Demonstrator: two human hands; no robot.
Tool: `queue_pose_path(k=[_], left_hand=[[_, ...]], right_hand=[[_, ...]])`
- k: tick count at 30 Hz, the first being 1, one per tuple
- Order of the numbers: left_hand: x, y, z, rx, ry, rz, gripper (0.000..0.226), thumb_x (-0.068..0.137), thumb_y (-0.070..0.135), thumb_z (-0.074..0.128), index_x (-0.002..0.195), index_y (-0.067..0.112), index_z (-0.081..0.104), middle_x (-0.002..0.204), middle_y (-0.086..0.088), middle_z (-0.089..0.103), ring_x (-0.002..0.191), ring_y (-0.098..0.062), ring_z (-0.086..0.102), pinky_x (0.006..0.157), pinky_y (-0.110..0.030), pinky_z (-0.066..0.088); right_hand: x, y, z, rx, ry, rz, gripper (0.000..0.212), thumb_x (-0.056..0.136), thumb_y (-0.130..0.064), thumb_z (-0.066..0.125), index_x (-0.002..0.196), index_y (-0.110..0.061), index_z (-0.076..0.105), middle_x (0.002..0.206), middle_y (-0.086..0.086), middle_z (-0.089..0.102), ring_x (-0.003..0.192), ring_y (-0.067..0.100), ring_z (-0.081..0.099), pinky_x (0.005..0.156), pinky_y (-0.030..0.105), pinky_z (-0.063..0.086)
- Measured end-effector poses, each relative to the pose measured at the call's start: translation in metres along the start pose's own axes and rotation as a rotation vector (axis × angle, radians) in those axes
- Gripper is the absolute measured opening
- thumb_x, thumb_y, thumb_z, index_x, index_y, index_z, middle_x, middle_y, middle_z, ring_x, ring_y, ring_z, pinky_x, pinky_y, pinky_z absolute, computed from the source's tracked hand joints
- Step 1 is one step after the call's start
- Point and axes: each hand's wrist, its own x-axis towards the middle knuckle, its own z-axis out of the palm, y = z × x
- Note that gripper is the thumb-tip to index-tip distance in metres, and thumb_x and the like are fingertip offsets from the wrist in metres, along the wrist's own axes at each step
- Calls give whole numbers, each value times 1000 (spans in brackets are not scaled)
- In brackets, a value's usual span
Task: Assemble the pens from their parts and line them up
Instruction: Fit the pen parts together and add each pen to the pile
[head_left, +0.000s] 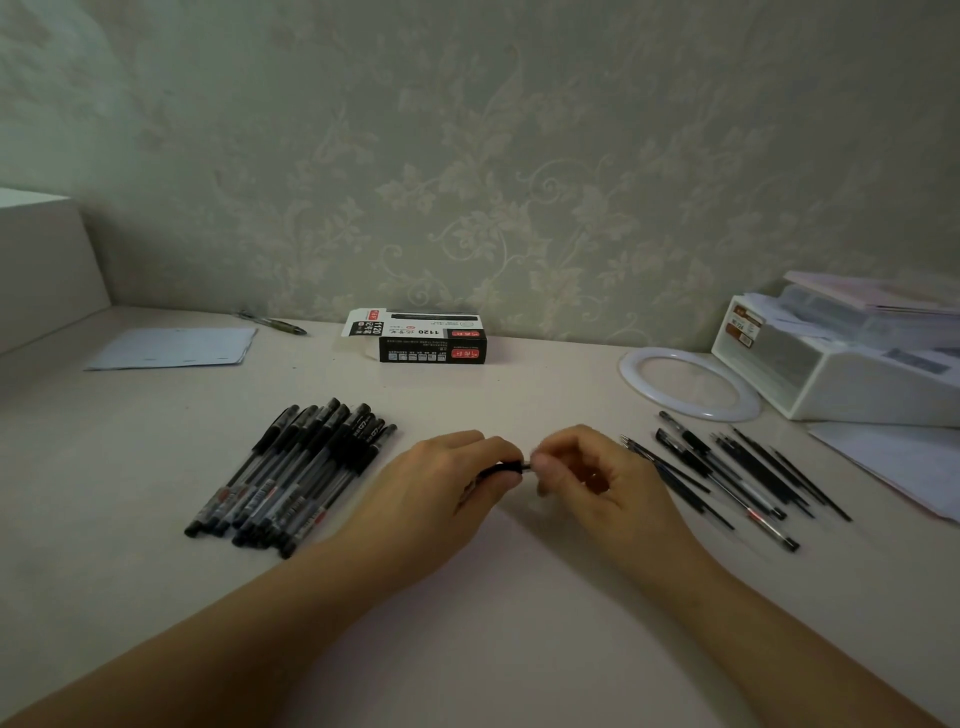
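Left hand: fingers curled around a black pen barrel.
Right hand: fingertips pinching the barrel's tip.
Left side: capped pens.

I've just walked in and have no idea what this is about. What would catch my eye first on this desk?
Two bare hands meet at the centre: the left hand grips a black pen barrel while the right hand pinches at its tip. A row of finished black capped pens lies to the left, and loose black refills and parts lie scattered to the right.

One head-worn wide-angle view looks forward and down, close over the desk toward the wall.
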Motion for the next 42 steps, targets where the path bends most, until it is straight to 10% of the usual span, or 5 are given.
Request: queue_pose_path(k=[19, 27, 42], left_hand=[[2, 9, -6, -41, -11, 21, 23, 99, 29, 48, 114, 27, 65, 81, 11, 54, 78, -3, 45, 70, -13, 32], [1, 4, -1, -21, 9, 49, 21, 96, 26, 55, 112, 24, 68, 86, 4, 61, 83, -15, 52, 72, -35, 45], [2, 2, 0, 74, 139, 12, 17, 92, 26, 59, 106, 25, 69, 82, 10, 58, 72, -9, 49, 62, -22, 38]], right_hand=[[-1, 2, -1, 97, -120, -39, 22, 100, -27, 54, 83, -15, 61, 66, 3, 53, 60, 12, 46, 59, 24, 40], [-1, 1, 0, 14, -107, -69, 17, 101, -23, 53, 85, -22, 58, 66, -2, 54, 62, 17, 49, 59, 23, 41], [1, -1, 0, -82, 181, 39, 28, 90, -54, 50, 92, -29, 64, 78, -12, 63, 69, 8, 57, 61, 17, 44]])
